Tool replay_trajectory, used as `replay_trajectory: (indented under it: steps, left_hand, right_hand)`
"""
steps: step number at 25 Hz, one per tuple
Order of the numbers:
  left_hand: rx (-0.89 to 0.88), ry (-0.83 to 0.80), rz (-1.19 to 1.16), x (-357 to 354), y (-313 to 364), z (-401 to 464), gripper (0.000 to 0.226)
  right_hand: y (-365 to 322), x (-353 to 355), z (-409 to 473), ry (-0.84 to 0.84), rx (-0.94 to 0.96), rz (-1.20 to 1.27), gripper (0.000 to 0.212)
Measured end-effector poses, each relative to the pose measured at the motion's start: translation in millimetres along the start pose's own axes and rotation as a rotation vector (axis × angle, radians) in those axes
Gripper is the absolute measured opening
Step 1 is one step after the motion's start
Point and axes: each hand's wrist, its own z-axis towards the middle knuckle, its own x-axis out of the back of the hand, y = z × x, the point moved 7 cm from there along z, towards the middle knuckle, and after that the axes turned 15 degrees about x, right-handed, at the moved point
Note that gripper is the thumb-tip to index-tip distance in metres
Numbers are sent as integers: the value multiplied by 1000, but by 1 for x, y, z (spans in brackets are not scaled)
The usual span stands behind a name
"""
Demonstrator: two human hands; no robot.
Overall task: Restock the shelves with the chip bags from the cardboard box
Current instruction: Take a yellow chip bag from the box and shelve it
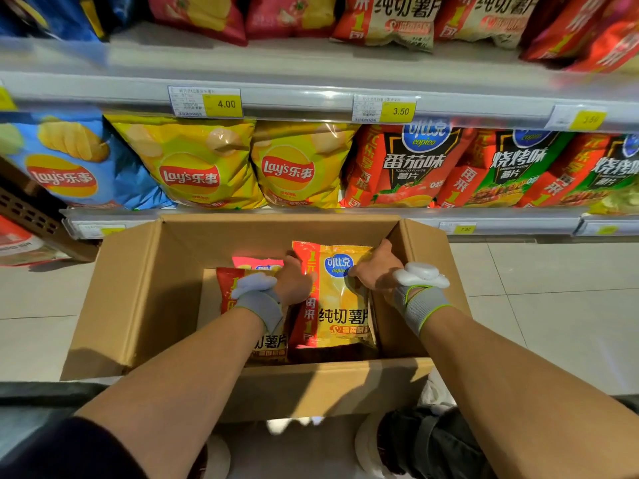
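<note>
Inside the cardboard box [138, 288], we grasp one yellow chip bag [340, 305] with left hand [294, 283] at nine o'clock and right hand [375, 267] at three o'clock, probably to lift it.

One cardboard box [138, 288]; three chip bags [340, 299] inside, possibly more hidden; two hands [294, 281].

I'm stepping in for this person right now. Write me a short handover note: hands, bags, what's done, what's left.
Left hand and right hand both grip the yellow-and-red chip bag, upright inside the cardboard box.
At least two more bags remain in the box: one under the left wrist, another behind it.
Shelf above holds matching bags.
Done: bag gripped. Left: lift it out, shelve it, then the others.
</note>
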Motion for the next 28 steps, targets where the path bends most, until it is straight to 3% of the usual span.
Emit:
replay_trajectory:
  steps: [5, 9, 13, 17, 20, 28]
  left_hand:
    - [-56, 73, -41, 21, 14, -33, 37]
    - [-69, 59, -62, 43, 23, -39, 60]
    - [-155, 117, -93, 78, 46, -78, 44]
    - [-235, 184, -150, 106, 70, -121, 35]
    - [-324, 186, -184, 122, 92, -148, 31]
    - [-428, 216, -274, 147, 135, -219, 25]
  right_hand:
    - [-12, 19, -17, -18, 94, 35, 83]
    - [-31, 31, -28, -26, 153, 94, 74]
    - [-62, 51, -49, -70, 233, 180, 45]
    - [-79, 70, -61, -90, 285, 272, 89]
    - [-89, 90, -66, -96, 296, 319, 100]
    - [-118, 159, -115, 30, 365, 362, 55]
